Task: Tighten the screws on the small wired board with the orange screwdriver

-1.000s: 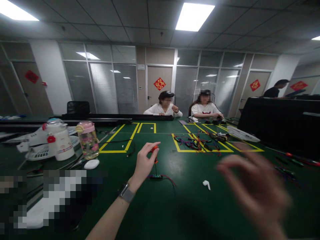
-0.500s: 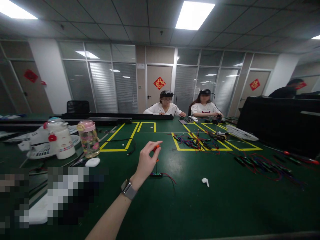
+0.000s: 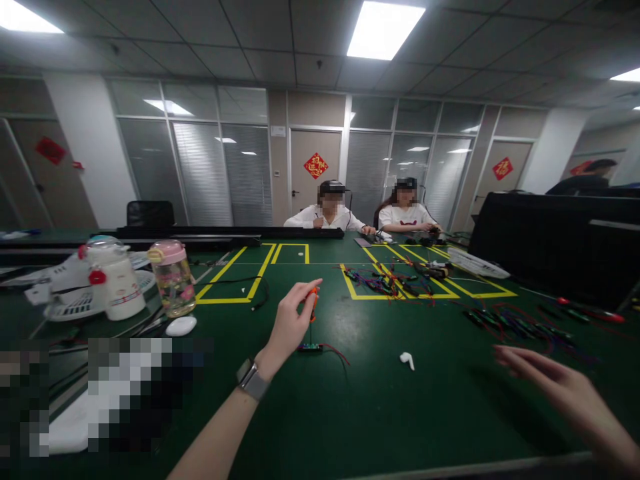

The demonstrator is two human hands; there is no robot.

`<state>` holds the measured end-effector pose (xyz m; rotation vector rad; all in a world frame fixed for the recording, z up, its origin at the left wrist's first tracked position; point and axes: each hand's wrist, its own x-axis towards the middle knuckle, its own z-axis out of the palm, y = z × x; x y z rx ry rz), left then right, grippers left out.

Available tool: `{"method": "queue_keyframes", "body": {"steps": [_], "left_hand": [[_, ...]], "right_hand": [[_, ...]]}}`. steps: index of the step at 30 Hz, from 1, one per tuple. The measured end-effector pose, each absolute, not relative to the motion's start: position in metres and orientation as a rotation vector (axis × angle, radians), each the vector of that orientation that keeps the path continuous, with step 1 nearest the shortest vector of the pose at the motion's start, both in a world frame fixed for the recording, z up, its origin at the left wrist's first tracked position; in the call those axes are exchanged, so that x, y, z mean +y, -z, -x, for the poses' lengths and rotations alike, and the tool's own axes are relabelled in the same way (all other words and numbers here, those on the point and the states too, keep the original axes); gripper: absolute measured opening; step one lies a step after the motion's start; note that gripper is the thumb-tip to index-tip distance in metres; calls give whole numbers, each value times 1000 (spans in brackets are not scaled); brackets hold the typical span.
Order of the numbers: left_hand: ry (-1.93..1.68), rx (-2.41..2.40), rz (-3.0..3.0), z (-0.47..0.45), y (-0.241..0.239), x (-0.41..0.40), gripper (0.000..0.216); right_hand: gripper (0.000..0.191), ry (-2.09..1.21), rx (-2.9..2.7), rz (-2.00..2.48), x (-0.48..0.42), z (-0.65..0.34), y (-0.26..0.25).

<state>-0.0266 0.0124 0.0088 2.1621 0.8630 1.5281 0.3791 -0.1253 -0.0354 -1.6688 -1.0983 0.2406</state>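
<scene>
My left hand (image 3: 295, 317), wearing a watch, is closed in a pinch around a slim orange-handled tool (image 3: 315, 305), whose exact kind I cannot make out. Its thin dark shaft points down to a small green circuit board (image 3: 311, 347). Red and dark wires trail right from the board across the green table. At the right, my right hand (image 3: 560, 390) hovers over the table with fingers stretched out and nothing visible in them. Nearest to it lies a bundle of wired boards (image 3: 525, 327). A white earbud (image 3: 407, 361) rests between the two hands.
A white jug (image 3: 115, 280), a pink-lidded bottle (image 3: 173, 277) and a white earbud case (image 3: 181, 326) stand at the left. Wired boards (image 3: 375, 281) lie by yellow tape ahead. A black monitor (image 3: 555, 253) stands right. Two people sit across the table.
My right hand has come into view from the right. The left hand keeps its pinch on the orange-handled tool over the board. The view has shifted slightly.
</scene>
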Motion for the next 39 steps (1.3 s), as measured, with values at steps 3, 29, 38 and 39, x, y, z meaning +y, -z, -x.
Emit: {"method": "queue_keyframes", "body": {"steps": [3,29,38,39], "left_hand": [[-1559,905,-2172,27,-8,12,27],[-1523,806,-2013,30,-9,14,29],[-1591,861,-2025,25,-6,11,28],[-1598,846,-2000,26,-6,12,27]], "right_hand": [[38,-459,-1250,1643,-85,-342,46],[10,-659,-1976,1211,24,-120,77],[9,-665,-1970,1199,22,-120,75],[9,-664,-1973,1199,22,-120,75]]}}
